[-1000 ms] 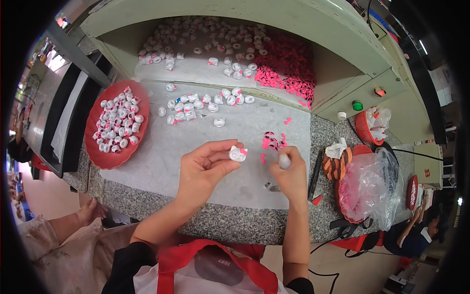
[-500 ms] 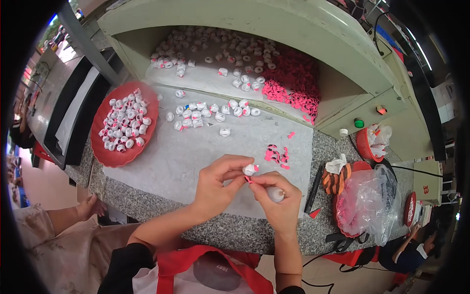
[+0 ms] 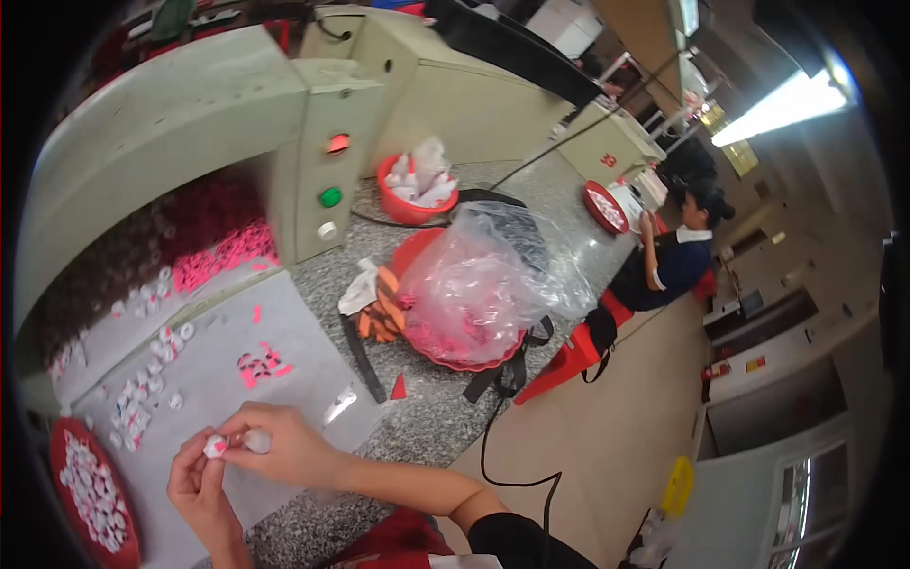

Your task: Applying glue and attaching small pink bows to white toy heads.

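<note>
Above grey mat (image 3: 284, 332), small white cap (image 3: 215, 446), pink spot, pinched by both hands' fingers (image 3: 204, 453)

At the lower left of the frame, the red tray (image 3: 90, 493) of small white pieces was cut off by the dark fisheye rim. The small white piece (image 3: 216, 446) was mostly covered by fingertips of the left hand (image 3: 197, 484) and right hand (image 3: 284, 448), so its shape could not be told. Contents of the clear plastic bag (image 3: 483, 284) at centre were blurred pink. The far person (image 3: 668, 256) at upper right was too small to make out.
</note>
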A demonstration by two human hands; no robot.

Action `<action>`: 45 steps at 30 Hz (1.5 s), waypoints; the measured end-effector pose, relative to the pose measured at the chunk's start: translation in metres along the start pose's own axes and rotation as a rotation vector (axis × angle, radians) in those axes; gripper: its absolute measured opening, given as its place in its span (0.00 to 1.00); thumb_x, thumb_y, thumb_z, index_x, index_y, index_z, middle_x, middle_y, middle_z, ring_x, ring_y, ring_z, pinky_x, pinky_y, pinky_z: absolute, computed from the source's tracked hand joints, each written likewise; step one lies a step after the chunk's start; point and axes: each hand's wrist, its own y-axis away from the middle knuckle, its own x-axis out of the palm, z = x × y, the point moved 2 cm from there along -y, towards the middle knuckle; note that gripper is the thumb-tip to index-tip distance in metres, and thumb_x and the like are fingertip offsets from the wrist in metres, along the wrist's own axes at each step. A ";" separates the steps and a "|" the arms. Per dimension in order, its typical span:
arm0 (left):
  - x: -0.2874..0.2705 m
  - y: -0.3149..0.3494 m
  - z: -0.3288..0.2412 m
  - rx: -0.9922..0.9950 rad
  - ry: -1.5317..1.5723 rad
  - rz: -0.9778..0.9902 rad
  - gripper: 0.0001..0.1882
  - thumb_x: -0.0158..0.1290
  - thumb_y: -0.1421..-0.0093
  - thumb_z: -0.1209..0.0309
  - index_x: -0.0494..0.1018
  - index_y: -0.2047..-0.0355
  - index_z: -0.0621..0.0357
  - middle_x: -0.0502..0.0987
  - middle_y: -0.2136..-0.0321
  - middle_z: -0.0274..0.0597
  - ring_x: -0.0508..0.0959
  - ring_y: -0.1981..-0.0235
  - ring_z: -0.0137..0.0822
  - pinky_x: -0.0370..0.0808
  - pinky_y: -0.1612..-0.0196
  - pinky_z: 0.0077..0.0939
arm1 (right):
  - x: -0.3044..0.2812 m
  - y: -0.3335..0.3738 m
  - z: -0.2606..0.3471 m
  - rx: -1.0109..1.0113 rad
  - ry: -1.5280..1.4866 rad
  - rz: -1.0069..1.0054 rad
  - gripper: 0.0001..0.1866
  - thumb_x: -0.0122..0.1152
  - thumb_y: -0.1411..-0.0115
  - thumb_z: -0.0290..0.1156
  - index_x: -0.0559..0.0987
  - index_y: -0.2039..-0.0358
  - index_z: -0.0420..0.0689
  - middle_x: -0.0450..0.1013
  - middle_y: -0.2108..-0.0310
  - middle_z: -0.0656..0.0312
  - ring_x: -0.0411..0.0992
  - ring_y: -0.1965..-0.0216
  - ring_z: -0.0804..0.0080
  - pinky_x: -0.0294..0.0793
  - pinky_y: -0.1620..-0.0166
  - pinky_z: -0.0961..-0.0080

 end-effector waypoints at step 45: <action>0.061 0.008 0.014 -0.155 0.180 0.274 0.12 0.56 0.50 0.73 0.71 0.65 0.62 0.76 0.74 0.40 0.76 0.73 0.26 0.73 0.70 0.20 | -0.043 0.014 0.004 0.224 -0.048 -0.041 0.11 0.56 0.49 0.23 0.70 0.65 0.33 0.71 0.72 0.51 0.69 0.72 0.70 0.70 0.67 0.81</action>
